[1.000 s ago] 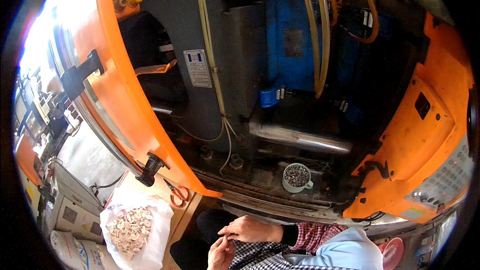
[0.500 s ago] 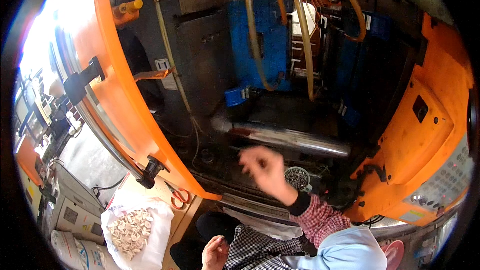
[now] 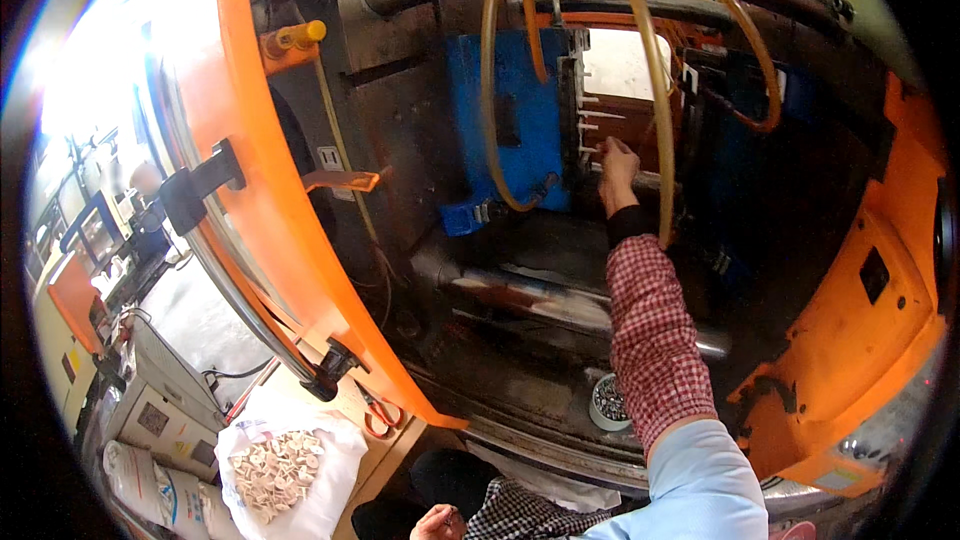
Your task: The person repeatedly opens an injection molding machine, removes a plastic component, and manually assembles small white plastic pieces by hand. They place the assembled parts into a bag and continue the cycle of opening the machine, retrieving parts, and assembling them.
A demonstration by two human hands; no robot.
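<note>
Head view: the right grip (image 3: 619,170) reaches deep into the machine, its fingers bent and drawn close together at the blue mould block (image 3: 525,125). The fingertips are right at the lower end of a row of pale prongs (image 3: 605,115) that stick out sideways from the block's right edge. Most of the row, including one long pointed prong, lies above the hand. Whether the fingers touch or pinch the lowest of these, I cannot tell, since the hand covers that spot.

Behind the wrist come a black cuff (image 3: 634,226) and a red checked sleeve (image 3: 655,325). An amber hose (image 3: 655,90) hangs down just right of the hand, and a bright gap (image 3: 622,60) shows beyond the upper prongs. Below the block a thick steel bar (image 3: 540,297) crosses the machine, passing behind the forearm. Near the front edge a pale cup (image 3: 607,423) holds small metallic bits (image 3: 608,399), partly hidden by the sleeve.

Well apart from the right hand, the left grip (image 3: 438,523) rests low by the lap, fingers curled inward and cut off by the lower edge; I cannot tell whether it holds anything.

Further left, past the orange door frame (image 3: 300,250), a white bag (image 3: 345,460) full of pale moulded parts (image 3: 275,475) sits on the worktop (image 3: 388,448), with orange-handled scissors (image 3: 381,418) just beside it. At the far right stands an orange panel (image 3: 845,310)
</note>
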